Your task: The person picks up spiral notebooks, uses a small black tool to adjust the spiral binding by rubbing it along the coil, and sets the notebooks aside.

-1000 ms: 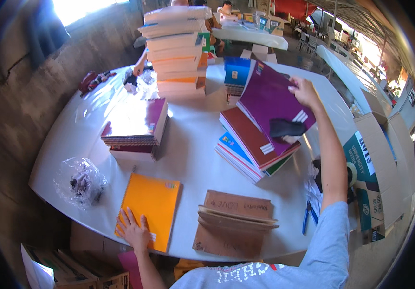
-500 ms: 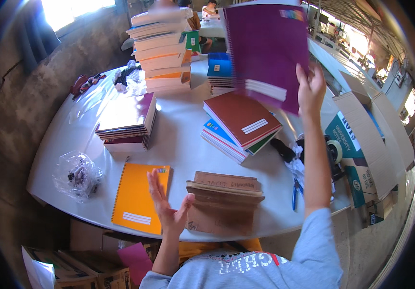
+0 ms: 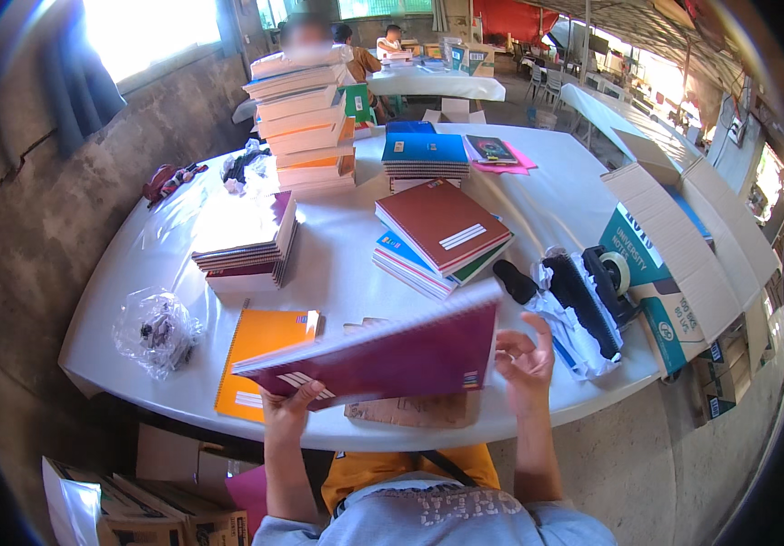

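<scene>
A purple spiral notebook (image 3: 401, 364) hangs tilted above the near edge of the table, its cover toward me. My left hand (image 3: 286, 414) grips its lower left end, thumb on the cover. At the notebook's right edge, my right hand (image 3: 527, 369) is raised with fingers apart; whether a fingertip touches the edge I cannot tell. Beneath lie an orange notebook (image 3: 256, 341) at the left and a brown cardboard piece (image 3: 410, 412), mostly hidden by the purple cover. Beyond stands a stack of notebooks topped by a brown-red one (image 3: 442, 223).
Purple notebooks (image 3: 246, 241) are piled at the left, near crumpled clear plastic (image 3: 157, 332). Farther back rise a tall notebook stack (image 3: 306, 123) and blue notebooks (image 3: 426, 155). A tape dispenser (image 3: 615, 273) and an open carton (image 3: 683, 282) occupy the right. People sit at far tables.
The purple notebook has come down from the upper right to the near edge and turned sideways. My left hand now grips it; my right hand has let go and lowered. The view has tilted up.
</scene>
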Demonstrator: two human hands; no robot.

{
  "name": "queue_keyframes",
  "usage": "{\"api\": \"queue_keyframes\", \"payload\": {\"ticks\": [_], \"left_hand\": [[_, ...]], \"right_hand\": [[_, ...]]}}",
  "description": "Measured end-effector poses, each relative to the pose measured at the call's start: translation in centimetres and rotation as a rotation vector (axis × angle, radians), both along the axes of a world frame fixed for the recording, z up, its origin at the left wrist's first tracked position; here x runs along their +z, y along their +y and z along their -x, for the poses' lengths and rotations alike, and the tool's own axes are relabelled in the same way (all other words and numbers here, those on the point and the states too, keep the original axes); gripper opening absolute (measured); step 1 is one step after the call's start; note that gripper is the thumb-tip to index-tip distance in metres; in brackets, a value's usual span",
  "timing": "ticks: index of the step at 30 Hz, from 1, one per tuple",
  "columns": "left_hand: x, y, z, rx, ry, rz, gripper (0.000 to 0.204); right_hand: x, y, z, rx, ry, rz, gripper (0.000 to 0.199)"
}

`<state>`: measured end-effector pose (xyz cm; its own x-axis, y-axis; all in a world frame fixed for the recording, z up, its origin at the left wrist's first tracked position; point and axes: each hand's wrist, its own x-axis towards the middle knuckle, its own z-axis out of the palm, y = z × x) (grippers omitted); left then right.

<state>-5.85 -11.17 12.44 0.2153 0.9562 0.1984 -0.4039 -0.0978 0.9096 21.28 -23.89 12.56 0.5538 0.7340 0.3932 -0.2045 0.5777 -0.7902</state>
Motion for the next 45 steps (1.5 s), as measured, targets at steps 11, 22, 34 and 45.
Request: {"api": "queue_keyframes", "payload": {"ticks": [11,22,34,45], "left_hand": [[-7.6,1.9,-0.2,-0.187,0.190,-0.040,0.025],[-12.3,2.7,0.8,-0.191,0.602,-0.136,0.018],[-3.6,9.0,-0.8,-0.018,0.363,-0.423,0.020],[-8.0,10.3,-4.3,0.091,0.351,-0.332,0.022]], "right_hand": [[-7.7,-2.7,3.6,0.176,-0.090,0.317,0.040],[-13.2,-2.5,3.4,-0.147,-0.685,0.568,0.032],[3.1,5.1,2.2,-0.199,-0.342,0.372,0.044],[5.0,7.8,1.0,-0.156,-0.613,0.328,0.036]]}}
